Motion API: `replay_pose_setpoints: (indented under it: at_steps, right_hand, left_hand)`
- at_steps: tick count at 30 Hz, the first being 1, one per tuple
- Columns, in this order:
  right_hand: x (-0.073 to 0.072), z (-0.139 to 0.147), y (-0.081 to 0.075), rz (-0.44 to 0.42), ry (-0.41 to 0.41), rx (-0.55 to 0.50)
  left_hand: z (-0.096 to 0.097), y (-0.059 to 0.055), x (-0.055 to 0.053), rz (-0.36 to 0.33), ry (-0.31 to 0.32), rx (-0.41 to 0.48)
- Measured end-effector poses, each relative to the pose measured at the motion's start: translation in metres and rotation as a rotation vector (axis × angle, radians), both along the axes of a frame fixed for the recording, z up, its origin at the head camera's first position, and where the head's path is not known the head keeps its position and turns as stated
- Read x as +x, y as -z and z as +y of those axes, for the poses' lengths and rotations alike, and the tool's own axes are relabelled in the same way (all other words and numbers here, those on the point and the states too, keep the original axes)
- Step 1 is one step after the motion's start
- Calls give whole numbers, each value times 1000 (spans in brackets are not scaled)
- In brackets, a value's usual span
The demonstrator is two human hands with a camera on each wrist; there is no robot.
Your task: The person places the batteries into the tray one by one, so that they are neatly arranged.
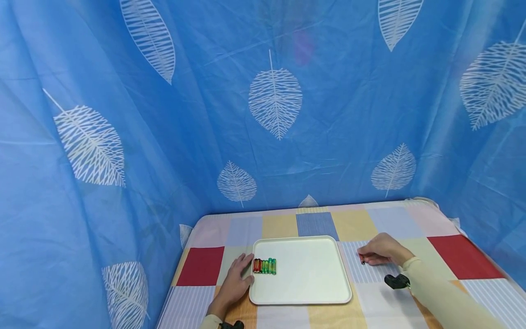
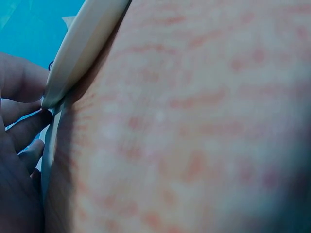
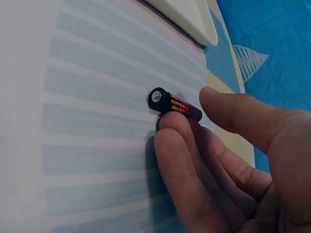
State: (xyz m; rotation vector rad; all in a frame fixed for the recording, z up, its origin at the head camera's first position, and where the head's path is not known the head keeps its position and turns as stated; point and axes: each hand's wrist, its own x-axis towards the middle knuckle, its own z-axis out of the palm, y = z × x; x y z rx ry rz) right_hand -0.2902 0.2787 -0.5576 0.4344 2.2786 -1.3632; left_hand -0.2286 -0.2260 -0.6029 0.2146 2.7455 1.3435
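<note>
A white rectangular tray (image 1: 304,269) lies on the table. My left hand (image 1: 235,282) rests at its left edge, fingers extended, with fingertips touching the rim. In the left wrist view, fingers (image 2: 26,128) meet the tray's pale side (image 2: 80,48). Several red and green batteries (image 1: 265,266) form a row inside the tray's left part. Right of the tray, my right hand (image 1: 380,250) holds a small dark AAA battery (image 3: 177,106) at its fingertips, just over the striped cloth. Its fingers curl beneath the battery, and the thumb is near one end.
The table wears a patchwork cloth (image 1: 411,224) with red, yellow, blue and striped squares. Blue curtains (image 1: 320,146) with white leaf prints hang behind and on both sides. A black wrist device (image 1: 396,281) sits by the right sleeve.
</note>
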Motion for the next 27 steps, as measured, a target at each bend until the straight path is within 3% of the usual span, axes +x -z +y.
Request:
replay_pose_setpoints:
  at_steps: [7,13,21,24,27]
  right_hand:
    - [1,-12,-3,122,-82,215]
    - [2,-14,-2,154,-83,229]
    - [6,-9,-4,150,-65,-34]
    - [5,-14,-6,148,-32,-144]
    - [4,-23,-9,159,-48,-258]
  left_hand:
    - [-1,0,1,11,9,-1]
    - [-2,0,0,17,13,-3]
    - [-2,0,-2,24,16,-5]
    - [-2,1,-2,26,18,-11]
    - [-2,1,-1,25,16,-11]
